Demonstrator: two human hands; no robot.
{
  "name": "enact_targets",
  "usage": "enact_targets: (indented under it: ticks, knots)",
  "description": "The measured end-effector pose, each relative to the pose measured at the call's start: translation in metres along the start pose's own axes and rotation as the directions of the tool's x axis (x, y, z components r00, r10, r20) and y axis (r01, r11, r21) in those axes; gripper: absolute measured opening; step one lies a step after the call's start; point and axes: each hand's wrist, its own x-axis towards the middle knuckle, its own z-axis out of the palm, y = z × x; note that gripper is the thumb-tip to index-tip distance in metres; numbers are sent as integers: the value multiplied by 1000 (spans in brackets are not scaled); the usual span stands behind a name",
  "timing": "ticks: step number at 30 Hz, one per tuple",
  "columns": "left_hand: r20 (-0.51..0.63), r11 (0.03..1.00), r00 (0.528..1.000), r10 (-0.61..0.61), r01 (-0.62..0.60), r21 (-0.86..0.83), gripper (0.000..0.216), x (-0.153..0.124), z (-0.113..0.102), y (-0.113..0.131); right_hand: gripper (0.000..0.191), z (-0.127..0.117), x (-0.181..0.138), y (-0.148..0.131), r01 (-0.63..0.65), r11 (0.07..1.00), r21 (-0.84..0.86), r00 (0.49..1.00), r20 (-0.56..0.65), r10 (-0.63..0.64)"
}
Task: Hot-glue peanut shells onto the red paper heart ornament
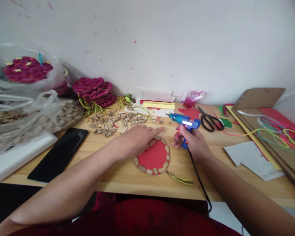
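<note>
Pale wooden table under a paint-flecked white wall. Left hand flat on the red disc near the front edge, fingers together and stretched, pressing its seed rim. Right hand wrapped tight round the blue glue gun, nozzle aimed left, lamp lit. Possible trouble: a burnt fingertip from that nozzle so close; a snagged cord dragging the disc. Loose seeds just beyond, scissors to the right, black phone to the left; nothing between gun and disc.

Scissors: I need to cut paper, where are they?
In the head view, the scissors lie on the table, right side, just right of the glue gun held in the right hand.
</note>
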Motion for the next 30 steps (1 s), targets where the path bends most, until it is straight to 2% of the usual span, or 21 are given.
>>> enact_targets:
  ticks: [4,8,12,14,18,21,24,30]
  knots:
    - [-3,994,994,-108,108,-30,71,-1,-4,0,62,1,-2,-2,-8,1000,-3,1000,-19,8]
    - [-75,965,964,-256,251,-70,50,-1,-11,-3,61,1,-2,-3,-4,1000,-8,1000,-16,4]
    - [-148,948,937,-316,308,-76,35,1,-15,-10,59,-2,1,-2,10,1000,-15,1000,-28,-11]
    - [-140,948,939,-314,305,-87,30,1,-17,-13,58,-2,3,-2,15,1000,-26,999,-44,-16]
    - [-27,957,964,-264,258,-134,21,-1,-18,-13,59,-3,5,0,5,1000,-28,998,-66,-7]
    - [7,960,978,-210,207,-186,35,-1,-14,-9,61,-3,4,-1,0,1000,-24,998,-57,-2]
    - [-4,972,988,-154,151,-182,39,1,-7,-3,61,-2,3,-1,-3,1000,-26,998,-63,1]
    - [-104,976,983,-151,131,-176,21,9,9,11,60,-2,3,-3,-3,1000,-25,998,-57,2]
